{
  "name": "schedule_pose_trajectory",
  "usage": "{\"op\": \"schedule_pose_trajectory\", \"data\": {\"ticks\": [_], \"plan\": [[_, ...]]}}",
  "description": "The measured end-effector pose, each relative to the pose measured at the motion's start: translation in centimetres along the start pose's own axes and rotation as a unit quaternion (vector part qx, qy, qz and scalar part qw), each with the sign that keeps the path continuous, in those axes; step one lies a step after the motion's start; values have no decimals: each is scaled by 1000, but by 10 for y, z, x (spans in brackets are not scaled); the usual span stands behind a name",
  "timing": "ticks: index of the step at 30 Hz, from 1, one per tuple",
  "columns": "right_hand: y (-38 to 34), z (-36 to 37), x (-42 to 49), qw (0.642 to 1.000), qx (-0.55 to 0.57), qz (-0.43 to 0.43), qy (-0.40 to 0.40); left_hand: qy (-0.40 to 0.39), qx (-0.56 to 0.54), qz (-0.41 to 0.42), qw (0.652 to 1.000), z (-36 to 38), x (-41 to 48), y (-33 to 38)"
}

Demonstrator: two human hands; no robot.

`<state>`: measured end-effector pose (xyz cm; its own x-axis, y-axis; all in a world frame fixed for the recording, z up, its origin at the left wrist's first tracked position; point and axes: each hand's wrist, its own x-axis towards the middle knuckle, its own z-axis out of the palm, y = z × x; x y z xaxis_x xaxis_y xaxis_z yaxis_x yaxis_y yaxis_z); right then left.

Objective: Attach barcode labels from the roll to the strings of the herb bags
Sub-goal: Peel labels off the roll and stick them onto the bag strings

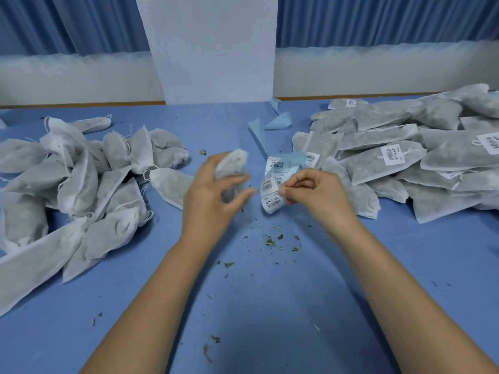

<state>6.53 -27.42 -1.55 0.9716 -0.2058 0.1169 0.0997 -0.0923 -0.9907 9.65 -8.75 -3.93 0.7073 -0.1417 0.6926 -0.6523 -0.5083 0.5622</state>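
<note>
Your left hand (216, 193) grips a herb bag (232, 164) beside the label roll (274, 188) your right hand (318, 193) pinches, and a crooked peel could tear it

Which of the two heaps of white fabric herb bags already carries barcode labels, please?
The heap on the right: several of its bags bear white barcode labels, whereas the left heap shows only bare strings.

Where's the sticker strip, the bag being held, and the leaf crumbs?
label strip (273, 203): head view, its lowest barcode label.
herb bag (237, 159): head view, its upper end.
leaf crumbs (270, 242): head view, the biggest flake.
</note>
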Motion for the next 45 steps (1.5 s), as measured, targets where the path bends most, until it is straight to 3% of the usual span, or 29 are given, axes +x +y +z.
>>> {"op": "schedule_pose_trajectory", "data": {"ticks": [3,9,12,14,18,20,21,24,27,30,32,36,39,42,45], "plan": [[4,8,-3,999,-27,-25,-37,-48,38,61,996,14,-5,10],[7,9,-2,992,-71,-75,-75,-24,40,53,998,14,-6,7],[6,8,1,992,-74,-81,-63,21,-29,-43,998,11,-4,9],[7,1,8,996,-45,-76,1,90,-98,-124,983,5,0,11],[13,-15,21,987,-11,-24,156,176,-246,-272,914,-5,5,11],[14,-17,21,980,-56,-27,187,171,-324,-322,873,-7,6,11],[11,-16,19,976,-88,-55,193,157,-335,-330,868,-6,5,12],[1,-5,4,986,-78,-101,106,119,-283,-288,907,-1,3,17],[-6,14,-12,998,24,18,-62,73,-195,-151,966,3,-2,22],[-6,19,-15,991,69,59,-98,6,-121,-18,992,6,-7,25],[-6,17,-16,986,99,77,-106,-7,-107,15,994,8,-9,24],[-8,11,-16,982,110,93,-120,-14,-131,-43,990,6,-6,26],[-11,5,-14,990,91,84,-73,-12,-187,-129,974,0,-1,26],[-16,-4,-11,999,25,32,-7,26,-209,-180,961,-9,3,23],[-22,-5,-18,996,2,-59,-64,9,-205,-190,960,-11,5,21]]}}
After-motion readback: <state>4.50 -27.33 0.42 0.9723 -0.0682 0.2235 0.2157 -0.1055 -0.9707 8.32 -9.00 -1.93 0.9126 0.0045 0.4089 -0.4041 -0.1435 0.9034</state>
